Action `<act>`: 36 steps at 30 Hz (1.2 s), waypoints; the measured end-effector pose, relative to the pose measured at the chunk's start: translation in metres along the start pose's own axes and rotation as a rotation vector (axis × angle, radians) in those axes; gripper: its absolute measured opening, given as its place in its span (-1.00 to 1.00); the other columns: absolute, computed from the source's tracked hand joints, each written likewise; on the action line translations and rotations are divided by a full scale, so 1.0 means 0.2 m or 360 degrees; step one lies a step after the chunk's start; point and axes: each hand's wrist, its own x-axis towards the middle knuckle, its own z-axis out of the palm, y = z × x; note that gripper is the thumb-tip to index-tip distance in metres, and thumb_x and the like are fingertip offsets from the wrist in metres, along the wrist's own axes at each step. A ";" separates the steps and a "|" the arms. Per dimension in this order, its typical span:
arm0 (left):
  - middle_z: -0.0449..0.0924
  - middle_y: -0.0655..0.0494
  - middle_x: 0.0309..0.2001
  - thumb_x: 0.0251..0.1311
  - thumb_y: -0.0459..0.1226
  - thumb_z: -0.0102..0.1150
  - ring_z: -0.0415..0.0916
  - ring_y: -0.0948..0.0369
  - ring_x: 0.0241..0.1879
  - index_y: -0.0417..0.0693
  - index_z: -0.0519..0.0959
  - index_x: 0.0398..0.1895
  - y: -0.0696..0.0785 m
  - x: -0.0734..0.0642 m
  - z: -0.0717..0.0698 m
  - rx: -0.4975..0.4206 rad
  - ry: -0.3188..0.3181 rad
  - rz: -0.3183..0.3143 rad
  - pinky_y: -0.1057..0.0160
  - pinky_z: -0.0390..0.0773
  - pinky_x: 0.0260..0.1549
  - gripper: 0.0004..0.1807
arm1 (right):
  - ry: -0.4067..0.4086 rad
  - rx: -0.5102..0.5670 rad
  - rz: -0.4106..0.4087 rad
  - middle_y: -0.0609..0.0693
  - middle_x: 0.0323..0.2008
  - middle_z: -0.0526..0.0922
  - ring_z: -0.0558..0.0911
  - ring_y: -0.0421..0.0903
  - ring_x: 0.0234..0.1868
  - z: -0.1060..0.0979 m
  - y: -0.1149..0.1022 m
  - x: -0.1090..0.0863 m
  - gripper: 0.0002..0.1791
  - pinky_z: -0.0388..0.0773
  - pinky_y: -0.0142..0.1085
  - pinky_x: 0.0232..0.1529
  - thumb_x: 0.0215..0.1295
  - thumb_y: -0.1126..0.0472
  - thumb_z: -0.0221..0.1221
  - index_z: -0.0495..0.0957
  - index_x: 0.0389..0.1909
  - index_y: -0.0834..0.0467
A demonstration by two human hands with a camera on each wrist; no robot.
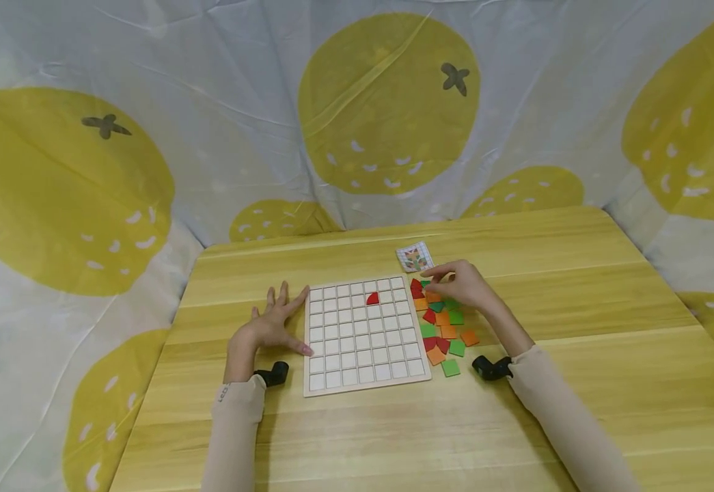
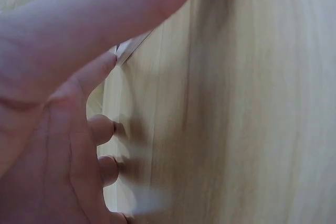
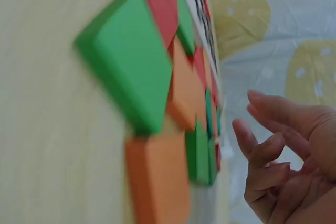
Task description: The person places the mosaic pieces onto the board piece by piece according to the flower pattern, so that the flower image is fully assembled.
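A square wooden grid board (image 1: 365, 335) with whitish cells lies mid-table, and one red quarter-round piece (image 1: 373, 298) sits in a cell of its upper part. At the board's left edge my left hand (image 1: 273, 326) rests with fingers spread, thumb and index fingertip right at the frame. My right hand (image 1: 462, 283) hovers over the top of a pile of coloured pieces (image 1: 447, 331) beside the board's right edge. Its fingers (image 3: 270, 148) are loosely bent, with a gap and nothing seen between them in the right wrist view.
A small pattern card (image 1: 415, 257) lies behind the pile, close to the right fingertips. Green square pieces (image 1: 451, 368) and orange ones (image 1: 470, 338) lie at the pile's outer side. Black wrist devices (image 1: 490, 367) hang below each wrist. A patterned cloth (image 1: 387, 102) stands behind the table.
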 end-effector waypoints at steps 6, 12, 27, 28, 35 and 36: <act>-0.76 -0.23 0.63 -0.16 0.11 0.65 -0.81 -0.31 0.58 0.24 -0.29 0.71 -0.01 0.01 0.01 0.0004 0.0000 0.0004 -0.60 -0.55 0.38 0.51 | 0.0081 -0.0039 0.0046 0.25 -0.18 0.75 0.55 -0.10 -0.44 -0.08 0.11 -0.05 -0.67 0.40 -0.39 -0.48 0.37 0.22 0.35 0.72 0.10 0.25; -0.76 -0.23 0.63 -0.16 0.11 0.65 -0.82 -0.30 0.58 0.24 -0.29 0.71 0.00 0.00 0.01 0.0009 -0.0007 0.0005 -0.61 -0.56 0.37 0.51 | 0.0038 -0.0028 0.0123 0.21 -0.21 0.75 0.54 -0.12 -0.35 -0.12 0.15 -0.07 -0.67 0.45 -0.40 -0.40 0.33 0.25 0.37 0.73 0.08 0.26; -0.78 -0.23 0.62 -0.15 0.11 0.64 -0.83 -0.29 0.58 0.23 -0.30 0.71 -0.02 0.01 0.00 0.0006 -0.0002 0.0020 -0.62 -0.56 0.36 0.50 | 0.0090 -0.0050 0.0224 0.07 -0.34 0.68 0.48 -0.17 -0.48 -0.09 0.14 -0.04 -0.80 0.45 -0.40 -0.46 0.33 0.23 0.38 0.74 -0.11 0.25; -0.78 -0.23 0.62 -0.15 0.11 0.64 -0.84 -0.29 0.58 0.23 -0.30 0.71 -0.02 0.01 0.00 0.0006 -0.0002 0.0021 -0.62 -0.56 0.36 0.50 | 0.0086 -0.0053 0.0228 0.07 -0.33 0.66 0.48 -0.16 -0.46 -0.09 0.14 -0.04 -0.79 0.44 -0.40 -0.46 0.34 0.22 0.37 0.73 -0.10 0.26; -0.78 -0.23 0.62 -0.16 0.11 0.65 -0.83 -0.30 0.58 0.24 -0.30 0.71 -0.01 0.01 0.00 0.0009 0.0000 0.0017 -0.61 -0.56 0.36 0.51 | 0.0058 -0.0088 0.0236 0.09 -0.28 0.64 0.50 -0.12 -0.35 -0.08 0.12 -0.04 -0.76 0.45 -0.39 -0.38 0.30 0.25 0.38 0.70 -0.08 0.28; -0.78 -0.23 0.62 -0.16 0.11 0.65 -0.83 -0.29 0.58 0.24 -0.30 0.71 -0.01 0.00 0.00 0.0008 -0.0002 0.0016 -0.61 -0.56 0.36 0.51 | 0.0055 -0.0099 0.0236 0.09 -0.28 0.65 0.51 -0.12 -0.34 -0.08 0.12 -0.04 -0.77 0.45 -0.39 -0.36 0.29 0.25 0.39 0.71 -0.10 0.28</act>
